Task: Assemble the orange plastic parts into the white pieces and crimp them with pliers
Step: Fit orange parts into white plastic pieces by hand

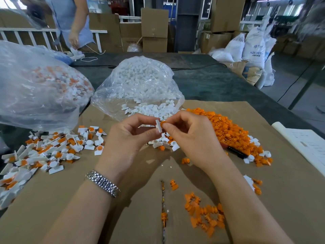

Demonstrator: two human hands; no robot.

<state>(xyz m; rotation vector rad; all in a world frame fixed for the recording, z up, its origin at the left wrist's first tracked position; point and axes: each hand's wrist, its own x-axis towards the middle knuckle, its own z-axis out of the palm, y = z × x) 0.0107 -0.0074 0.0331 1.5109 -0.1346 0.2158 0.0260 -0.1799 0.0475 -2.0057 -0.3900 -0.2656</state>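
A warehouse room with stacked cardboard boxes lies behind a dark surface covered by flattened brown cardboard. At two o'clock, white sacks read "ABS RESIN"; smaller print is illegible. At centre, the left hand pinches a white piece while the right hand pinches an orange plastic part against it; both are touching. At twelve o'clock an open clear bag spills white pieces. A heap of orange parts lies at two o'clock, assembled pieces at nine o'clock below another bag. A black tool, partly buried, lies at three o'clock. Another person stands at eleven o'clock.
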